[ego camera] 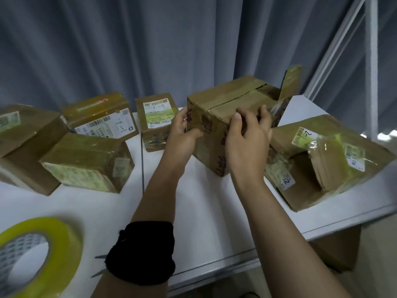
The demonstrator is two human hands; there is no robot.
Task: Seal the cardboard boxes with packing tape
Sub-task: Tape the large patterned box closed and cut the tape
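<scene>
Centre box sits mid-table, far flap standing up, top seam split. I see left hand gripping its near-left corner and right hand curled over the near top edge. Tape roll lies flat near-left, well apart. Taped boxes left, open box just beside on the right

Both arms extended forward, left hand gripping, right hand fingers curled

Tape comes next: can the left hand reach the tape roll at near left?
Probably yes: the tape roll lies uncovered, bare table between. The left hand grips the box and must release it first.
</scene>
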